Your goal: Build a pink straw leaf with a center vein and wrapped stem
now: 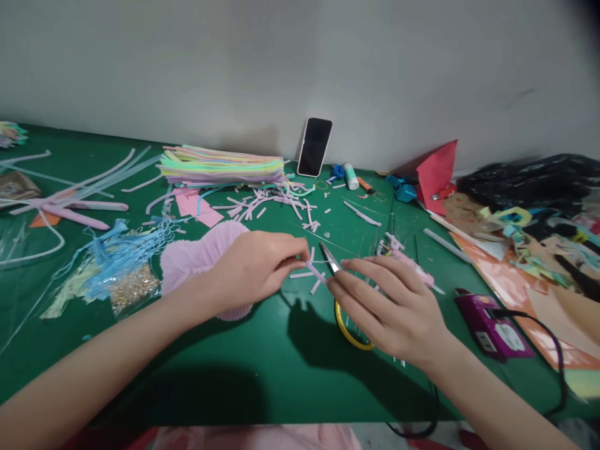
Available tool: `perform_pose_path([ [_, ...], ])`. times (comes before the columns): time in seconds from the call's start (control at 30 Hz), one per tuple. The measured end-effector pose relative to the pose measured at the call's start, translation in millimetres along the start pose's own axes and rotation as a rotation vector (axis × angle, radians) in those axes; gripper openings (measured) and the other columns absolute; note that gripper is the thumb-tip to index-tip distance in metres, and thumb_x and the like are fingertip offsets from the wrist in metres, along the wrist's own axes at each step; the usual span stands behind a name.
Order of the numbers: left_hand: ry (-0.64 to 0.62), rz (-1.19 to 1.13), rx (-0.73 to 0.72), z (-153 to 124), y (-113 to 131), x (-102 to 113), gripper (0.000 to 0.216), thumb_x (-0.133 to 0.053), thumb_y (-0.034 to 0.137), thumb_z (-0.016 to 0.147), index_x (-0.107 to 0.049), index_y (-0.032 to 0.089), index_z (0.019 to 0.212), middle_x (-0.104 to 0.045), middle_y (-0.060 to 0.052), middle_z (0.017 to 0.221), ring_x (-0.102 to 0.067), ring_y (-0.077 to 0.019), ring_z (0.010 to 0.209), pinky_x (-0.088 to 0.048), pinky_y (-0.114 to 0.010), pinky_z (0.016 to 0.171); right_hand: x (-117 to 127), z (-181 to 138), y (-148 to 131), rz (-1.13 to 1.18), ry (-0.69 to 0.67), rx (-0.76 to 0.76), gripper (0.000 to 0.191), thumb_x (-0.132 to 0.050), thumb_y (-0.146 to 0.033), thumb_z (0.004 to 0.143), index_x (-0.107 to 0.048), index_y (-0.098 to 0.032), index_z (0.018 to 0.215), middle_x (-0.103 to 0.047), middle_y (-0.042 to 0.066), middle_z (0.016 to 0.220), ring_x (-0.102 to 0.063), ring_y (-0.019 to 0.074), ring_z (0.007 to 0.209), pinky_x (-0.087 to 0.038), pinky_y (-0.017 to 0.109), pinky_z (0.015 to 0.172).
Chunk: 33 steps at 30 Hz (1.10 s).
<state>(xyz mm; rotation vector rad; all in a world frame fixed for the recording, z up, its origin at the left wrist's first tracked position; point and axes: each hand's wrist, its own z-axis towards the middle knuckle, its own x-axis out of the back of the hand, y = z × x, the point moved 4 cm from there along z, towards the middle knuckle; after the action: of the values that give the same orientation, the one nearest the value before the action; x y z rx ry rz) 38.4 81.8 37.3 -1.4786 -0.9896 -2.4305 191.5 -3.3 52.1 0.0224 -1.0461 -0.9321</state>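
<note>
Forearms: both bare, reaching in from the bottom edge over the green table (262,375), with shadows pooled under them.
Left hand (255,265): knuckles up, thumb and forefinger pressed together on the near end of a lilac strip (315,270).
Right hand (389,312): palm down, fingers stretched long and close together, tips meeting the strip's other end. The thumb is hidden, so I cannot tell whether it pinches or only steadies.
Strip position: held just above the table, bridging the gap between the two sets of fingertips, slightly slanted.
Scissors (332,260): blades poke out just beyond the right fingertips, almost touching the strip. The yellow handle loop (345,330) shows under the right fingers. Unclear whether they are gripped or lying flat.
Risk, slip: the strip is short and thin and is held only at its ends. My guess is that a loosened pinch drops it among the look-alike cut bits (267,203) scattered behind.
Risk, blades: the points sit close to the right fingertips, so a careless shift could nick a finger or snag the strip.
Surroundings: pink pleated piece (197,256) under the left wrist, blue tassels (117,250) to the left, pastel stack (220,165) and phone (314,147) by the wall, purple corded gadget (492,325) to the right.
</note>
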Motion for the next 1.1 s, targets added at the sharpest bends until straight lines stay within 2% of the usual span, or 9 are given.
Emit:
perform_pose_path([
  [0.17, 0.046, -0.126, 0.093, 1, 1, 4, 0.010, -0.057, 0.015, 0.088, -0.064, 0.019, 0.083, -0.069, 0.004, 0.074, -0.059, -0.0099, 0.061, -0.041, -0.021, 0.059, -10, -12, -4, -0.036, 0.076, -0.105, 0.008, -0.067, -0.009, 0.083, -0.069, -0.015, 0.087, -0.077, 0.003, 0.084, -0.068, 0.0225, 0.089, -0.050, 0.038, 0.081],
  [0.3, 0.068, -0.217, 0.200, 1, -2, 7, 0.009, -0.058, 0.020, 0.088, -0.064, 0.020, 0.082, -0.067, 0.007, 0.068, -0.055, -0.0082, 0.054, -0.040, -0.021, 0.057, -11, -17, -4, -0.072, 0.112, -0.199, 0.012, -0.067, -0.010, 0.082, -0.069, -0.020, 0.089, -0.077, 0.001, 0.085, -0.067, 0.0247, 0.094, -0.048, 0.041, 0.082],
  [0.47, -0.015, -0.009, 0.012, -2, 0, 3, 0.013, -0.053, 0.013, 0.087, -0.065, 0.017, 0.085, -0.070, 0.001, 0.078, -0.061, -0.0118, 0.066, -0.041, -0.022, 0.060, 5, -1, 10, -0.027, 0.135, -0.112, 0.016, -0.066, -0.008, 0.081, -0.068, -0.020, 0.091, -0.076, 0.002, 0.086, -0.064, 0.0272, 0.098, -0.046, 0.042, 0.082],
  [0.6, -0.079, -0.049, -0.175, -5, 10, 2, 0.017, -0.050, 0.009, 0.086, -0.065, 0.017, 0.087, -0.069, 0.001, 0.078, -0.061, -0.0102, 0.065, -0.041, -0.019, 0.059, -2, 9, 39, 0.124, 0.027, -0.161, 0.023, -0.059, -0.005, 0.085, -0.065, -0.027, 0.088, -0.075, -0.002, 0.089, -0.060, 0.0248, 0.108, -0.043, 0.041, 0.085],
  [0.67, -0.019, -0.122, -0.204, -5, 15, 8, 0.014, -0.052, 0.010, 0.087, -0.064, 0.017, 0.087, -0.069, 0.002, 0.077, -0.060, -0.0079, 0.063, -0.042, -0.017, 0.059, -13, 8, 47, 0.278, 0.009, -0.238, 0.021, -0.057, -0.006, 0.086, -0.063, -0.027, 0.087, -0.074, -0.002, 0.087, -0.059, 0.0243, 0.108, -0.045, 0.041, 0.085],
  [0.77, 0.145, -0.134, -0.115, -4, 14, 17, 0.011, -0.057, 0.010, 0.086, -0.064, 0.018, 0.084, -0.070, 0.004, 0.076, -0.060, -0.0065, 0.061, -0.041, -0.016, 0.056, -29, 2, 37, 0.485, 0.017, -0.365, 0.015, -0.057, -0.009, 0.087, -0.061, -0.023, 0.088, -0.073, 0.002, 0.085, -0.058, 0.0240, 0.101, -0.047, 0.041, 0.084],
  [0.87, 0.241, -0.016, -0.067, -5, 10, 16, 0.012, -0.055, 0.010, 0.087, -0.064, 0.017, 0.086, -0.070, 0.002, 0.077, -0.061, -0.0083, 0.062, -0.042, -0.018, 0.057, -32, -2, 5, 0.510, -0.022, -0.479, 0.010, -0.055, -0.009, 0.086, -0.060, -0.018, 0.086, -0.070, 0.006, 0.082, -0.058, 0.0223, 0.086, -0.045, 0.037, 0.071],
  [0.97, 0.213, 0.230, -0.140, -6, 8, 5, 0.017, -0.047, 0.011, 0.089, -0.063, 0.017, 0.087, -0.069, 0.000, 0.075, -0.061, -0.0119, 0.063, -0.039, -0.022, 0.054, -20, 1, -18, 0.353, -0.097, -0.498, 0.011, -0.053, -0.009, 0.086, -0.061, -0.015, 0.081, -0.064, 0.007, 0.073, -0.053, 0.0196, 0.070, -0.036, 0.034, 0.060],
  [1.1, 0.097, 0.497, -0.244, -6, 9, -8, 0.029, -0.038, 0.001, 0.083, -0.060, 0.018, 0.079, -0.062, 0.000, 0.066, -0.055, -0.0132, 0.056, -0.030, -0.026, 0.047, -4, 12, -2, 0.177, -0.174, -0.399, 0.018, -0.053, -0.010, 0.086, -0.060, -0.017, 0.072, -0.064, 0.006, 0.068, -0.052, 0.0197, 0.068, -0.036, 0.034, 0.059],
])
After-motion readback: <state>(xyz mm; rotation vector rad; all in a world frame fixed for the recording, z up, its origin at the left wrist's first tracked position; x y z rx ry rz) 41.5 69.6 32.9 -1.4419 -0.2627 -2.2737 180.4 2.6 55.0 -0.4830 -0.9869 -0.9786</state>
